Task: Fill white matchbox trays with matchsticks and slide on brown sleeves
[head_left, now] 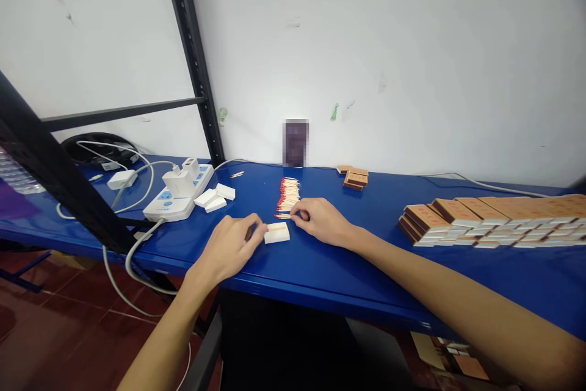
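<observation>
A small white matchbox tray (277, 233) lies on the blue table, with what looks like a matchstick along its top. My left hand (231, 244) grips the tray's left end between thumb and fingers. Just beyond it, a long row of red-tipped matchsticks (288, 194) is spread out, heads to the left. At the near end of that row, my right hand (318, 220) pinches the pale ends of a few matchsticks (282, 216). Several more white trays (215, 197) lie in a loose group to the left.
Stacked matchboxes (494, 220) fill the right side, and a few more matchboxes (354, 177) lie near the wall. On the left are a power strip (180, 193) with cables and a black shelf post (195, 43). Some stray matchsticks (237, 174) lie behind the trays.
</observation>
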Action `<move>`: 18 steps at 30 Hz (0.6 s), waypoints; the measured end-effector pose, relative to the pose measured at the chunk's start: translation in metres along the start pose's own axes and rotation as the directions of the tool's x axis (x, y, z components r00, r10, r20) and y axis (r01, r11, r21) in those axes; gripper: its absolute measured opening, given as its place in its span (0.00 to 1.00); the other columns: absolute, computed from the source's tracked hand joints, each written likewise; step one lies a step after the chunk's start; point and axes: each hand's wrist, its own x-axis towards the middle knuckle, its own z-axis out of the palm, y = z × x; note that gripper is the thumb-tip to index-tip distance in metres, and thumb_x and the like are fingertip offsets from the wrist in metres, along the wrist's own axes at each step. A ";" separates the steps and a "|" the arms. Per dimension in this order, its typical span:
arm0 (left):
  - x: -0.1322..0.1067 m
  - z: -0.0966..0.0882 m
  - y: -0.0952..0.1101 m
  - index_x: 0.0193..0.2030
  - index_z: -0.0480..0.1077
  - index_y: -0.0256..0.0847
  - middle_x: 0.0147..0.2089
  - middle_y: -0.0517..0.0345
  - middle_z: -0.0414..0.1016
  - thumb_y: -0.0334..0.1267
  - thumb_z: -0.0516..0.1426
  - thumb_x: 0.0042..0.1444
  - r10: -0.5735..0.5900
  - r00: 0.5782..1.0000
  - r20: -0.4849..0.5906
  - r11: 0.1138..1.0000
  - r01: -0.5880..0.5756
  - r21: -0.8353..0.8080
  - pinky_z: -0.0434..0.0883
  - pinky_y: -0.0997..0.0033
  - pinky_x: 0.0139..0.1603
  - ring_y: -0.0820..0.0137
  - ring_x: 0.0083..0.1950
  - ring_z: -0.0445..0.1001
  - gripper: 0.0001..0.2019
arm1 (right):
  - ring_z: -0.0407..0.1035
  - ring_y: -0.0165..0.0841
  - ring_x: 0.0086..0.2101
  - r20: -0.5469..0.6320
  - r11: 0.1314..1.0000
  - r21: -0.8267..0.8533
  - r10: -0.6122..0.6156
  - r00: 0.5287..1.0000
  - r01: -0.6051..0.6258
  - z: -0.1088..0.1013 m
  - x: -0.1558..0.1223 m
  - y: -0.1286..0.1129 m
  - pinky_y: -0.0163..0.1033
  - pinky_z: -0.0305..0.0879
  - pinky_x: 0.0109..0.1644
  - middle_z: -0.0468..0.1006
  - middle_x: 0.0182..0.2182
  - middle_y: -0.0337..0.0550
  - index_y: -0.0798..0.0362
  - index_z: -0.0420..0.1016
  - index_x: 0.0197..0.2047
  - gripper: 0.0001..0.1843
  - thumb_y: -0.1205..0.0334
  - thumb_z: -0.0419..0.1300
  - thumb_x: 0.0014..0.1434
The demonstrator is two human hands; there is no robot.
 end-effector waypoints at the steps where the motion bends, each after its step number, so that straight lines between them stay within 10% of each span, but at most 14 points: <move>1: 0.000 0.000 0.001 0.39 0.71 0.42 0.23 0.63 0.68 0.49 0.49 0.65 0.020 1.000 0.014 1.000 -0.020 0.013 0.59 0.66 0.37 0.68 0.26 0.66 0.15 | 0.61 0.26 0.25 -0.003 1.000 0.006 0.000 1.000 0.001 0.000 0.000 -0.001 0.33 0.53 0.32 0.71 0.25 0.36 0.54 0.77 0.35 0.07 0.68 0.57 0.58; 18: 0.004 0.003 -0.001 0.62 0.64 0.49 0.23 0.64 0.70 0.44 0.52 0.61 0.096 0.989 0.112 0.989 -0.108 0.102 0.62 0.69 0.34 0.64 0.27 0.72 0.22 | 0.65 0.27 0.24 0.023 0.999 -0.014 -0.037 0.999 0.037 0.002 -0.002 -0.001 0.33 0.53 0.33 0.75 0.24 0.37 0.52 0.76 0.41 0.08 0.66 0.55 0.62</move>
